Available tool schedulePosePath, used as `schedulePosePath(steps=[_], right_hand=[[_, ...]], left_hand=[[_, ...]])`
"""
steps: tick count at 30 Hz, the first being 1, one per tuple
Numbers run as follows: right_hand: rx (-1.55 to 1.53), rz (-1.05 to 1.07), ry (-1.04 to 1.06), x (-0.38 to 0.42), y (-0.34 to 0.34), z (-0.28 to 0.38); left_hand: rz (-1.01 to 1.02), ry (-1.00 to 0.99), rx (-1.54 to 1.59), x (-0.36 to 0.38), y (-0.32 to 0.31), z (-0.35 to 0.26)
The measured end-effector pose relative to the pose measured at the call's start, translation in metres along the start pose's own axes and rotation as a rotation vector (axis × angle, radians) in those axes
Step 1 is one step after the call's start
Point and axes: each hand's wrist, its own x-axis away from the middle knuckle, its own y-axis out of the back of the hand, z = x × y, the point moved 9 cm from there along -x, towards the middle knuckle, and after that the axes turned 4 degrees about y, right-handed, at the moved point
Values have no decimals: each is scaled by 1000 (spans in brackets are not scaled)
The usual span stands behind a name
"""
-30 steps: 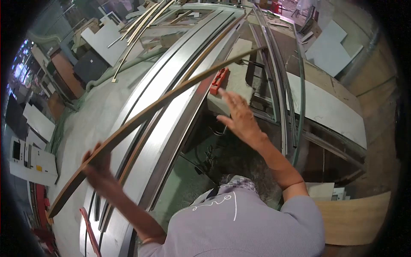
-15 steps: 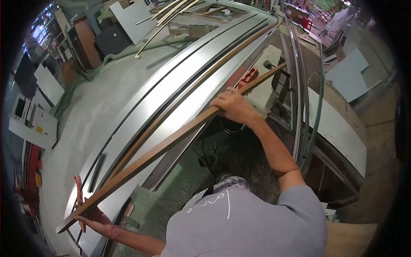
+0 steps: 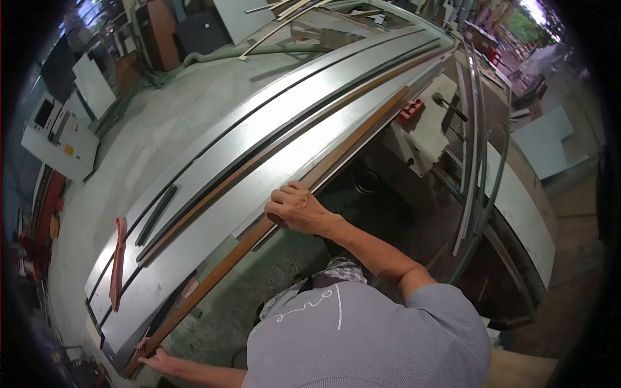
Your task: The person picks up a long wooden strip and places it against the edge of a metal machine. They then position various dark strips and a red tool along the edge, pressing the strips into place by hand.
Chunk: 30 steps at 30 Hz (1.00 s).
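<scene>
My right hand point(image 3: 297, 207) is closed over the middle of a long brown bar point(image 3: 210, 282), its fingers wrapped across the top. At the bar's lower left end my left hand point(image 3: 155, 362) grips it, with the thumb on the near side and some fingertips showing beyond. The bar lies slantwise along the near edge of a long silvery metal-topped bench point(image 3: 194, 242). On the bench rest a second brown strip point(image 3: 259, 158), a short dark strip point(image 3: 157, 215) and a reddish, narrow tool-like piece point(image 3: 118, 265) near its left end.
A pale board point(image 3: 430, 129) with a red object point(image 3: 410, 111) on it is beyond the bar at right. Long metal profiles point(image 3: 475, 149) lie farther right. A white cabinet-like machine point(image 3: 65, 142) stands at left, and thin wooden strips point(image 3: 284, 29) stick out at the back.
Both hands have brought the brown bar down and nearer, from a slant across the bench to its near edge. My right hand has moved left and downward. The whole view has shifted somewhat.
</scene>
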Motion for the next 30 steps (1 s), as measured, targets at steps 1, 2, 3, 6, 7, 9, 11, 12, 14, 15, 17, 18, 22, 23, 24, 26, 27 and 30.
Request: schedulePosePath(steps=[1, 2, 3, 6, 7, 9, 11, 12, 14, 15, 17, 18, 22, 23, 24, 26, 27, 30], right_hand=[[-10, 1, 17, -2, -3, 9], [-8, 6, 12, -2, -5, 15], [-5, 8, 0, -2, -7, 20], [-32, 48, -33, 7, -23, 26], [-46, 59, -42, 9, -26, 27], [-53, 90, -50, 13, -28, 25], [-57, 123, -57, 14, -26, 20], [-85, 143, -66, 14, -25, 17], [-111, 167, -79, 15, -23, 9], [-120, 188, -85, 18, -26, 2], [-128, 212, -89, 20, -28, -10], [-110, 212, -101, 22, -25, -17], [-85, 223, -172, 34, -8, -53], [-83, 228, -176, 37, -4, -62], [-41, 205, -165, 40, 4, -72], [31, 208, -171, 43, 20, -89], [29, 216, -169, 47, 25, -99], [72, 261, -211, 59, 42, -136]], left_hand=[[-7, -18, 4, 1, 7, -8], [4, -12, -3, 0, 13, -10], [19, 0, -13, -4, 16, -12], [-46, 44, 42, -14, 22, -7], [-57, 69, 45, -16, 24, -3], [31, 108, 27, -36, 35, 3], [-12, 67, -110, -39, 36, 12], [176, 166, 45, -40, 28, 26], [164, 148, 8, -52, 42, 41], [153, 124, -28, -56, 48, 43], [83, 91, -120, -48, 40, 58], [47, 78, -164, -42, 36, 66], [-196, 93, -285, 0, 9, 115], [-180, 150, -295, 3, 8, 127], [-187, 183, -344, 10, 10, 134], [-227, 223, -359, 48, -25, 154], [-263, 256, -373, 66, -37, 165], [-123, 334, -450, 91, -43, 194]])
